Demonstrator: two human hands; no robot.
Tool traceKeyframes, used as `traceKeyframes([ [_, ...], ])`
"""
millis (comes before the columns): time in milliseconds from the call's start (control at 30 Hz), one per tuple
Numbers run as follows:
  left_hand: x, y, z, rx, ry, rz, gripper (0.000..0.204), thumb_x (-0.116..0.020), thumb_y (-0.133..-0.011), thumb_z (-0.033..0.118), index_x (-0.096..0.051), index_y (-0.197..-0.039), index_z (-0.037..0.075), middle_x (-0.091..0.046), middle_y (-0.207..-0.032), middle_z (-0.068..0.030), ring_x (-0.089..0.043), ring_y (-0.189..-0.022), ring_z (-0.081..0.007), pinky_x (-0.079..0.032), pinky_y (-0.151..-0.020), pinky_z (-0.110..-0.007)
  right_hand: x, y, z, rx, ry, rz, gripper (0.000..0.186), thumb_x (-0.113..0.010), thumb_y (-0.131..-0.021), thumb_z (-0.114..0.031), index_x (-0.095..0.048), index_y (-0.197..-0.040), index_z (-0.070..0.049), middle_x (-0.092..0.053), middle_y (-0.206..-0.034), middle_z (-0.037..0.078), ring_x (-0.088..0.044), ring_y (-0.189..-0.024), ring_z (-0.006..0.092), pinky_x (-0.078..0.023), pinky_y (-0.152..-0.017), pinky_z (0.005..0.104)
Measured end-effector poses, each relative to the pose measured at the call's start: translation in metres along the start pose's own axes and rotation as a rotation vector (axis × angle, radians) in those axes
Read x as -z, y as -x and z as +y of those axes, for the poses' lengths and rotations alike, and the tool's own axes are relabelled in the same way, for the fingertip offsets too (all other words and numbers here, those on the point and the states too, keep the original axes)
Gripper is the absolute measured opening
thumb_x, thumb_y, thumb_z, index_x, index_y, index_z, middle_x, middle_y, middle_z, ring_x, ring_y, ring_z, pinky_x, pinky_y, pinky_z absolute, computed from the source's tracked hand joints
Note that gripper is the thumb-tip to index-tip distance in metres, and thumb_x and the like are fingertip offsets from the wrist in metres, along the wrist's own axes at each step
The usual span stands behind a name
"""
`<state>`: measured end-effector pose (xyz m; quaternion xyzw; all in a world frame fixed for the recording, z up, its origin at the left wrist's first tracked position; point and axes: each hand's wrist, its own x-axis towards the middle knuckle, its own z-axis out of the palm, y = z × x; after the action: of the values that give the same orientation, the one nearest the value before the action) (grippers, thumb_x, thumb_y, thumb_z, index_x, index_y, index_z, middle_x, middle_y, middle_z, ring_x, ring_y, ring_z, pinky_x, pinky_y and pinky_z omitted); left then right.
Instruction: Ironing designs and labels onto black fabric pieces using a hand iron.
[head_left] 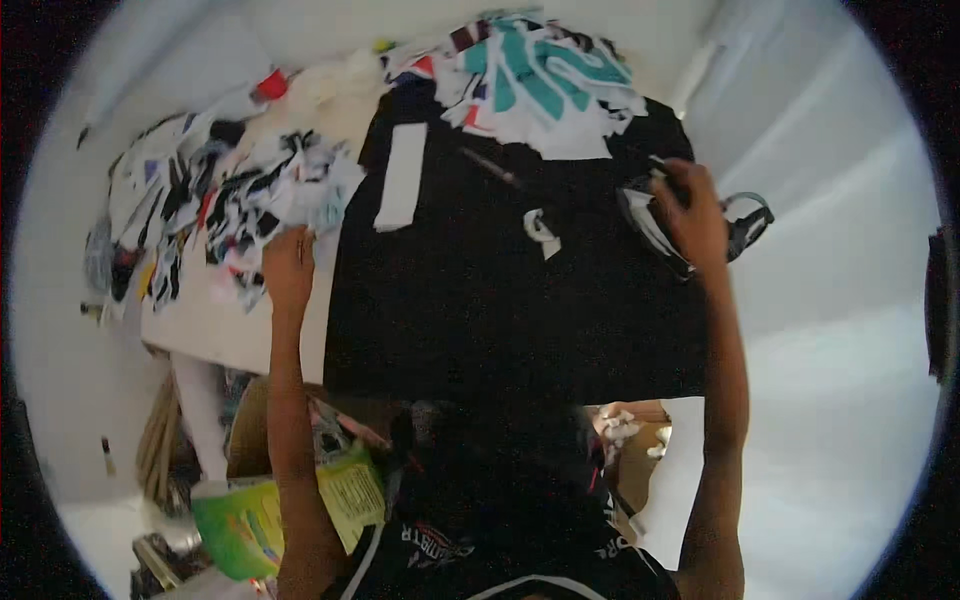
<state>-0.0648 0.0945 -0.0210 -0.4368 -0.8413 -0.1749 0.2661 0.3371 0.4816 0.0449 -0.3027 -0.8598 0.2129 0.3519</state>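
Observation:
At the near edge of a loose heap of small fabric pieces (290, 195), mostly white, black and grey, my left hand (289, 262) has its fingers drawn together on a fabric piece, largely hidden by the fingers. On the right, my right hand (692, 215) is curled over the handle of a dark and pale clothes iron (650, 228), which it partly covers. The iron rests on a black cloth (500, 320) spread over the table. A white rectangular strip (402, 178) lies flat on this cloth at the left, and a small curled white piece (541, 230) near its middle.
A stack of white and teal printed fabric pieces (545, 85) lies at the far edge. A thin tool (488, 165), blurred, lies on the black cloth. Under the table are a green and yellow bag (240, 525) and cardboard boxes (248, 435). White sheeting (830, 330) hangs at right.

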Motion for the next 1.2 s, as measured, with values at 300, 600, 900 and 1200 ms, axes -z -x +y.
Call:
traceKeyframes([
  [300,0.089,0.006,0.174,-0.319,0.47,-0.175,0.012,-0.064,-0.089,0.015,-0.065,-0.099,0.008,-0.067,-0.081,-0.0101,-0.063,-0.064,-0.0297,-0.047,-0.057,-0.041,-0.064,0.106,-0.157,0.188,-0.377,-0.196,0.076,-0.081,-0.074,-0.025,-0.045,-0.14,-0.013,-0.043,-0.14,0.017,-0.048,-0.125,0.0384,-0.046,-0.099,0.0428],
  [600,0.134,0.015,0.213,-0.336,0.776,-0.119,0.013,-0.068,-0.081,0.008,-0.06,-0.092,0.005,-0.056,-0.088,-0.0092,-0.057,-0.077,-0.0233,-0.046,-0.064,-0.035,-0.094,0.144,-0.14,0.267,-0.396,-0.173,0.035,-0.081,-0.074,-0.019,-0.06,-0.098,-0.005,-0.061,-0.098,0.01,-0.06,-0.093,0.0249,-0.047,-0.079,0.0369],
  [900,0.137,0.013,0.225,0.292,1.554,-0.481,0.019,-0.045,-0.102,0.016,-0.059,-0.103,0.003,-0.052,-0.082,0.0001,-0.045,-0.074,-0.0043,-0.039,-0.066,-0.023,-0.044,0.16,-0.145,0.041,-0.674,-0.192,0.024,-0.072,-0.086,-0.019,-0.057,-0.091,-0.002,-0.051,-0.074,0.007,-0.05,-0.061,0.0183,-0.041,-0.056,0.0314],
  [1200,0.137,0.007,0.223,-0.114,1.149,-0.722,0.029,-0.073,-0.085,0.02,-0.061,-0.107,0.005,-0.069,-0.085,-0.0099,-0.066,-0.068,-0.0117,-0.048,-0.06,-0.027,-0.005,0.139,-0.127,-0.268,-0.711,0.343,0.022,-0.05,-0.101,-0.015,-0.061,-0.093,0.001,-0.056,-0.081,0.003,-0.05,-0.075,0.0084,-0.04,-0.065,0.0246],
])
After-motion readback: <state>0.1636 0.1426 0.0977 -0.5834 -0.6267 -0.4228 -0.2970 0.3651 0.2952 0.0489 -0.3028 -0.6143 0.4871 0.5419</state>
